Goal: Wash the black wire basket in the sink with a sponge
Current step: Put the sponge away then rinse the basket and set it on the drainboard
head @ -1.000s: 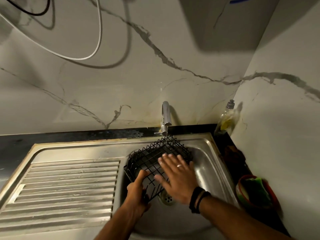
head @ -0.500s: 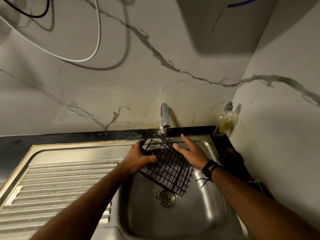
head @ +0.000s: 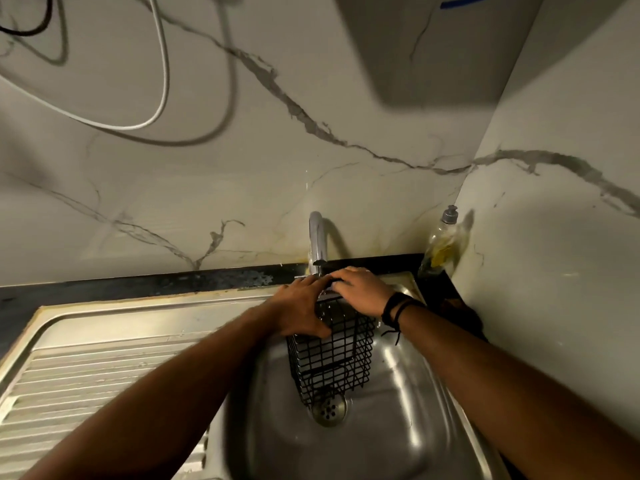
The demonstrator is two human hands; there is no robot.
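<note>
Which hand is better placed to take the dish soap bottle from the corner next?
Probably the right hand. It is nearer the soap bottle in the right back corner. The left hand grips the black wire basket under the tap, so it could hold it alone.
</note>
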